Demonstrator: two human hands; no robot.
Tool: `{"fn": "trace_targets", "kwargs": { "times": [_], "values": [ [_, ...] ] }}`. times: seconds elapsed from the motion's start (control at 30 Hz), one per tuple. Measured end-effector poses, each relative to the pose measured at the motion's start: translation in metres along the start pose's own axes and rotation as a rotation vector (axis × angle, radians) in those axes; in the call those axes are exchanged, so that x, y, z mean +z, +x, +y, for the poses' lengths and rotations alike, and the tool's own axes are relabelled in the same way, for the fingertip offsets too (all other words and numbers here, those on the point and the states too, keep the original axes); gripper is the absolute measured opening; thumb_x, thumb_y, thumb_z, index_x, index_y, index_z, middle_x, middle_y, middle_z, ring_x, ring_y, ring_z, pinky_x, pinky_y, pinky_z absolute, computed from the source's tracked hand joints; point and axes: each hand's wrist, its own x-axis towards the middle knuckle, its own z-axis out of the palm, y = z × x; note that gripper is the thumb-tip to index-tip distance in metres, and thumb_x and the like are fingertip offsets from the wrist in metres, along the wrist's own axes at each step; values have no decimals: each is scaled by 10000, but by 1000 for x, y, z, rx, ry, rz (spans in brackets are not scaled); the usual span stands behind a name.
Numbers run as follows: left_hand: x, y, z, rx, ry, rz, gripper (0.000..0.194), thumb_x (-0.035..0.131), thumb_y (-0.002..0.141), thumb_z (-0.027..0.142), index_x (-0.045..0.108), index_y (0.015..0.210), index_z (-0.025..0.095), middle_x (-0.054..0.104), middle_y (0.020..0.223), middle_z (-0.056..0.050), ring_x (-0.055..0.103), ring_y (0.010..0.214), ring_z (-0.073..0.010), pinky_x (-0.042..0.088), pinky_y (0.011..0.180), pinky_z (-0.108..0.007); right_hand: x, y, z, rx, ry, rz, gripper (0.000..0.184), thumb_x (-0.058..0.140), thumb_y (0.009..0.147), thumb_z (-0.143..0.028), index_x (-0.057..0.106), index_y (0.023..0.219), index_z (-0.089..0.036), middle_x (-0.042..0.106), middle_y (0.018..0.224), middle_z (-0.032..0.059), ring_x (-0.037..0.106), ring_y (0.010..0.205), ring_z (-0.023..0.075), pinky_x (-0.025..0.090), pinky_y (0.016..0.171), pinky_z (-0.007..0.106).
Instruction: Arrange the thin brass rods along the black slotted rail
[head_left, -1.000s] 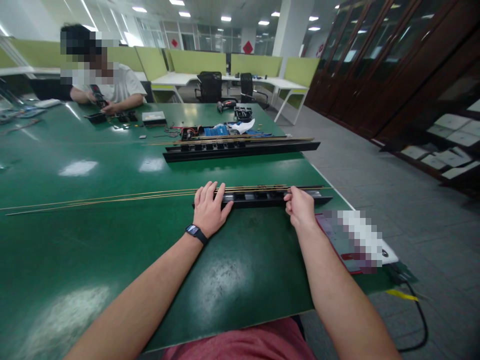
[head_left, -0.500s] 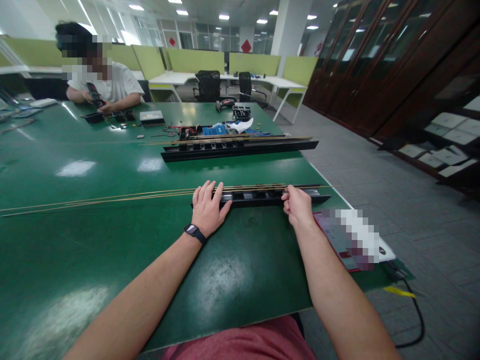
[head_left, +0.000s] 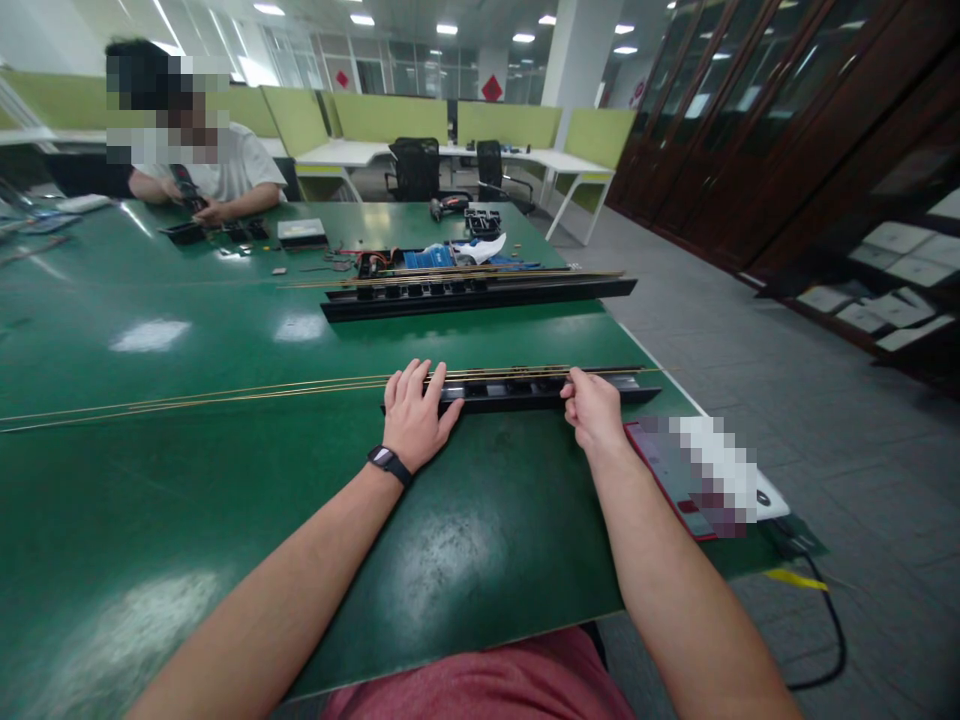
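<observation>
A black channel-shaped rail (head_left: 510, 404) lies across the green table in front of me, with small dark blocks set along its inside. Several long, thin gold-coloured rods (head_left: 300, 387) run over it and stretch far out to the left. My left hand (head_left: 416, 420) rests over the rail's left end and the rods, fingers spread. Near the right end, my right hand (head_left: 595, 408) is closed, thumb and forefinger pinched at a rod whose thin tip shows beyond to the right. The exact grip is partly hidden by the fingers.
Farther back lies a second black rail (head_left: 480, 299) with rods and a blue-wrapped part (head_left: 429, 258). A power drill (head_left: 448, 208) sits behind it. At right is a red-edged flat item (head_left: 660, 475) by the table edge. Across the table a person (head_left: 240, 165) handles a tool.
Both hands keep their places on the rail and rods; my right hand has shifted very slightly left. The view has moved a little.
</observation>
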Motion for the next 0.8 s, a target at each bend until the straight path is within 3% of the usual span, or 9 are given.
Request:
{"fn": "trace_targets", "kwargs": {
  "times": [0.4,0.8],
  "values": [
    [0,-1,-1,-2,-12,-1,605,528,979,494,493,1504,195,513,1520,-178,388,1489,-339,226,1250,-536,-2,3,0,8,9,35,193,697,838,-283,553,750,-190,579,540,-27,357,284,51,178,266,154],
    [0,-1,-1,3,-9,2,605,522,981,493,481,1512,207,511,1522,-171,386,1490,-335,231,1248,-537,-1,0,-1,21,-14,-20,176,667,855,-266,546,755,-188,576,538,-35,342,287,42,167,267,147]
  ]
}}
